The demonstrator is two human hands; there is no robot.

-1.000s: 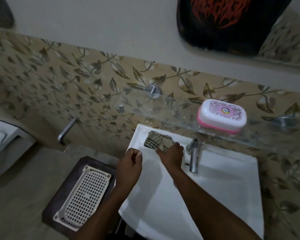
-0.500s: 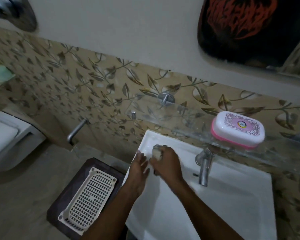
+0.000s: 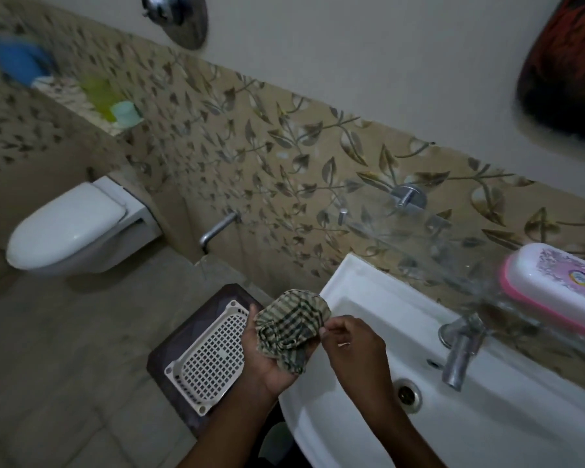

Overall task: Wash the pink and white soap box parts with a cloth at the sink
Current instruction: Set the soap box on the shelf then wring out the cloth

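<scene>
A checked green and dark cloth (image 3: 289, 327) lies bunched in my left hand (image 3: 267, 359), palm up, just left of the white sink's (image 3: 487, 420) rim. My right hand (image 3: 353, 346) pinches the cloth's right edge with its fingertips. The closed pink and white soap box (image 3: 554, 285) stands on the glass shelf (image 3: 436, 251) above the sink, at the far right, apart from both hands. The metal tap (image 3: 461, 349) rises at the back of the sink, right of my right hand.
A white perforated plastic basket (image 3: 206, 359) rests on a dark stool (image 3: 169, 346) left of the sink. A white toilet (image 3: 71, 231) is further left. A wall spout (image 3: 217, 228) juts from the leaf-patterned tiles. The sink drain (image 3: 406, 393) is open.
The cloth has been lifted off the sink's back corner and brought left into my left palm; my right hand came with it. The view has swung left and down.
</scene>
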